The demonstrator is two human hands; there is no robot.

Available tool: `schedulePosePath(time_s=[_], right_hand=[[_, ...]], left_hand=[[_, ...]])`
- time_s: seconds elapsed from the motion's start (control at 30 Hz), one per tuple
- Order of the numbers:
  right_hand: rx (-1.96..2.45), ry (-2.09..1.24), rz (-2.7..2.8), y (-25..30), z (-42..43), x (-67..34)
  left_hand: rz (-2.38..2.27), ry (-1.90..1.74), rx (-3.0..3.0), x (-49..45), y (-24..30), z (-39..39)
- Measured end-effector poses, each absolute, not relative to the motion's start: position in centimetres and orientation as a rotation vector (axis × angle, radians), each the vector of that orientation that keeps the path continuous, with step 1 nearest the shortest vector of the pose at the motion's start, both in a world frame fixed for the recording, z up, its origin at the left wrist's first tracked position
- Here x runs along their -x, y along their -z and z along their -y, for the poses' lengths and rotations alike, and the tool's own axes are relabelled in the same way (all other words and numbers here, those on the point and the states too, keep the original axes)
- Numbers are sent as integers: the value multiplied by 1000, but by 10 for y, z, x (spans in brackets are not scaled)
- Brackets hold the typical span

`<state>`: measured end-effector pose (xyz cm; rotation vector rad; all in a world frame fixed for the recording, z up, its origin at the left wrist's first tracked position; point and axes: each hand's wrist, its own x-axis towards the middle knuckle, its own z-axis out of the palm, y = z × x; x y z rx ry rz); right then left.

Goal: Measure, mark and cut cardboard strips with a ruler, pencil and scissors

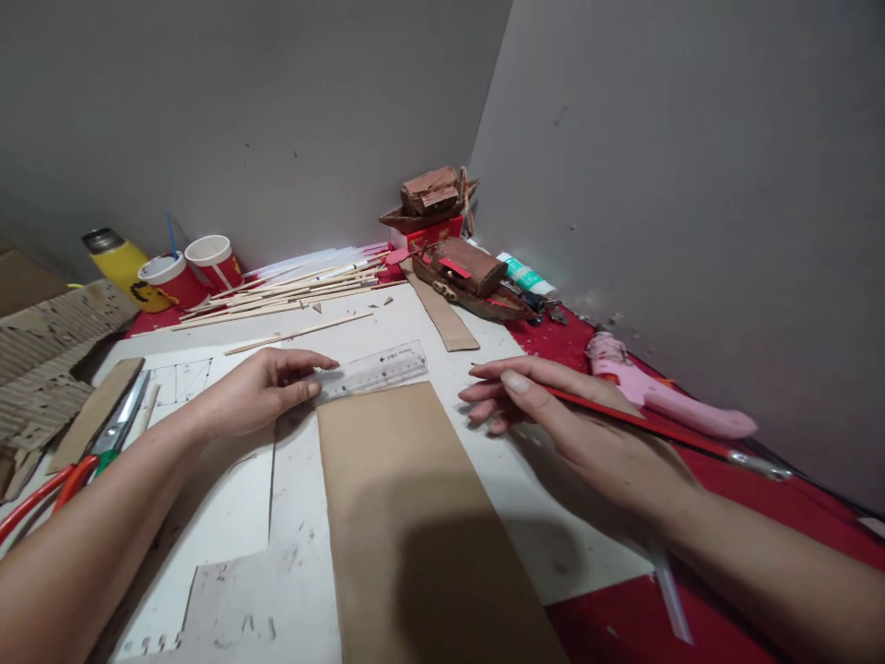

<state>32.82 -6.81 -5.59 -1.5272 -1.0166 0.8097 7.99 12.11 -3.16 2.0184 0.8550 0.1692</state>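
Note:
My left hand (266, 387) pinches the left end of a clear plastic ruler (383, 367) between thumb and fingers. The ruler lies along the far edge of a long brown cardboard strip (407, 480). To the right of the strip, my right hand (546, 406) hovers with a slim red pencil (664, 432) between thumb and fingers. Its silvery back end points to the lower right, and part of its front is hidden by the fingers. Left of the strip lies a white sheet (235, 498) with a drawn figure on it, partly under my left forearm.
Orange-handled scissors (103, 452) and corrugated cardboard (62, 341) lie at the left. Thin wooden sticks (297, 293), two cups (211, 263) and a yellow bottle (121, 263) stand behind. Model boats (470, 272) sit at the back, a pink glue gun (678, 397) at the right.

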Motion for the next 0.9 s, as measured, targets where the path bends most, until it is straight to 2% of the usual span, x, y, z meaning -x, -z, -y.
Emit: schedulePosePath(time_s=[0.6,0.9], right_hand=[[1662,-831,1072,65,71,-324],[1678,-816,1067,67,72,-326]], left_hand=[[-1006,-416,-1728,-82,34,-120],[-983,-338,-1647,-82,32,-117]])
